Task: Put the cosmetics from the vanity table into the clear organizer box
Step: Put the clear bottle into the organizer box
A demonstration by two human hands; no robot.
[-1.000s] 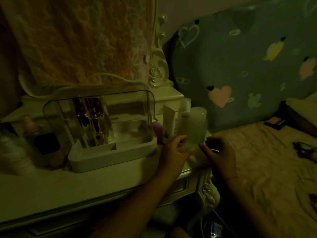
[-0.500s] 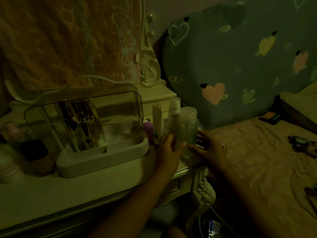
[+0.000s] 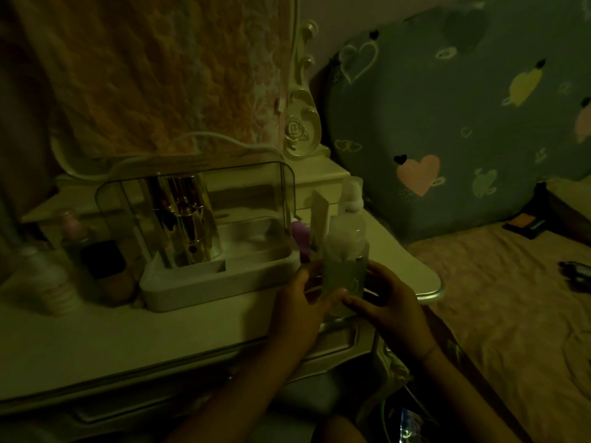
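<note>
Over the dim vanity table, left hand and right hand grip a frosted bottle.

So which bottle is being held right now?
The frosted bottle with the wide cap, between the left hand and right hand. The slimmer white bottle stands untouched behind it.

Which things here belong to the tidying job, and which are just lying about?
Job: frosted bottle held in left hand and right hand; organizer box; white tube; spray bottle; pink-capped bottle.

Lying about: heart-print cushion; compact on bed.
</note>
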